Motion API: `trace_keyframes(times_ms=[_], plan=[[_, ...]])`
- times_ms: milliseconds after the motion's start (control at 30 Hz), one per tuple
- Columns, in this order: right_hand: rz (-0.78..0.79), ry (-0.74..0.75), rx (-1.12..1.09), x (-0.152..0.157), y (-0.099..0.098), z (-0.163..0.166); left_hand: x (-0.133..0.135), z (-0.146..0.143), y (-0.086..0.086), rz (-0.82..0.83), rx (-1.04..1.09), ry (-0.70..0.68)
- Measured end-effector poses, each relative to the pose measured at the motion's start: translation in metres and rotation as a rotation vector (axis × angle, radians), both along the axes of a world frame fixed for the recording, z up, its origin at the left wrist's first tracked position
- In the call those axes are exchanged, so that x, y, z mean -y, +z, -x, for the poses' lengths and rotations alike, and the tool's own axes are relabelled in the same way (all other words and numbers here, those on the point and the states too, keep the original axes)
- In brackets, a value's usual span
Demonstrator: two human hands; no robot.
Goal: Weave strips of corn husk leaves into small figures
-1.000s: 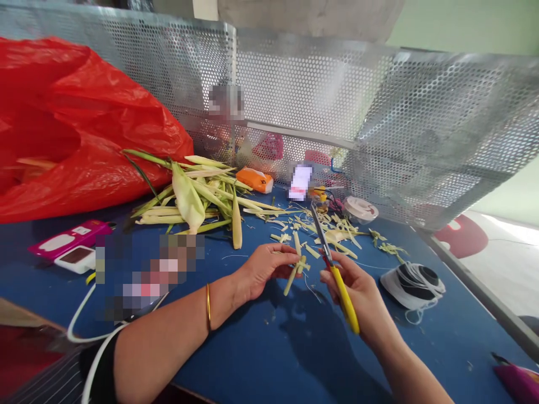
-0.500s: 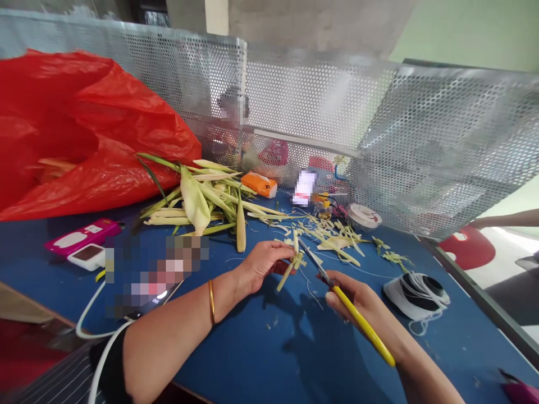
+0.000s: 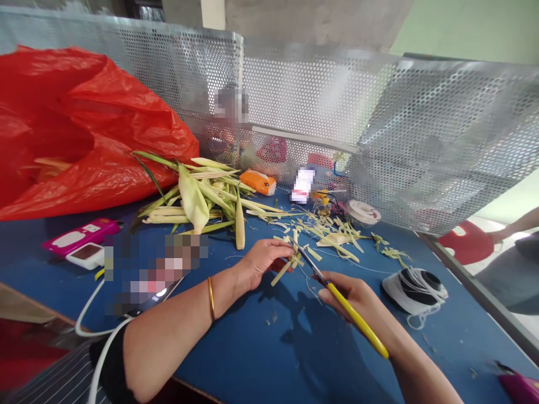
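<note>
A small pale-green figure of folded corn husk (image 3: 283,271) is pinched between the fingertips of my left hand (image 3: 266,262), above the blue table. My right hand (image 3: 346,292) is closed round scissors (image 3: 351,311) with yellow handles, one handle sticking out back over the wrist. The blade tips reach the upper part of the husk piece, near my left fingertips. Whether the blades are parted is too small to tell. Thin white thread (image 3: 309,286) trails on the table below the piece. Husk scraps (image 3: 337,238) lie just beyond both hands.
A pile of long husks (image 3: 210,202) and a red plastic bag (image 3: 105,129) fill the back left. Phones and a white cable (image 3: 84,331) lie left. A thread spool (image 3: 415,292) stands right, and a perforated metal screen (image 3: 303,101) borders the back.
The scissors' tips have moved slightly left and onto the husk piece. A trimmed bit appears beside it. The view has shifted a little; a person's arm beyond the screen has moved.
</note>
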State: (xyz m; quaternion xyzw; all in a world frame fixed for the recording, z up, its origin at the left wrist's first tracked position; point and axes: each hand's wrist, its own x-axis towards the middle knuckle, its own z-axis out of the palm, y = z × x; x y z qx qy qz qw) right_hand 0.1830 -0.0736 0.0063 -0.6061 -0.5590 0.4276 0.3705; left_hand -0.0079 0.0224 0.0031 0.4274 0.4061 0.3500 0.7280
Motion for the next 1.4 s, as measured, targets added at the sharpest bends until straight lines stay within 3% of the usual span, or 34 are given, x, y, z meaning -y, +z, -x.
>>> trace_keyframes(times_ms=[367, 700, 867, 1000, 1167, 1400], plan=[[0.038, 0.070, 0.067, -0.005, -0.005, -0.010, 0.000, 0.000, 0.000, 0.018, -0.012, 0.000], [-0.067, 0.084, 0.115, -0.005, -0.003, -0.010, -0.002, 0.001, 0.001, 0.002, 0.020, 0.003], [-0.039, -0.086, -0.037, -0.010, -0.012, -0.010, -0.005, 0.002, -0.002, 0.003, -0.008, 0.069], [-0.028, -0.274, -0.274, -0.012, -0.016, -0.004, -0.003, 0.000, 0.000, 0.108, 0.096, 0.124], [0.003, -0.292, -0.433, -0.012, -0.017, 0.008, 0.007, -0.006, 0.000, 0.263, 0.279, 0.110], [-0.019, -0.411, -0.448, -0.014, -0.020, 0.017, 0.014, -0.010, -0.004, 0.369, 0.369, 0.100]])
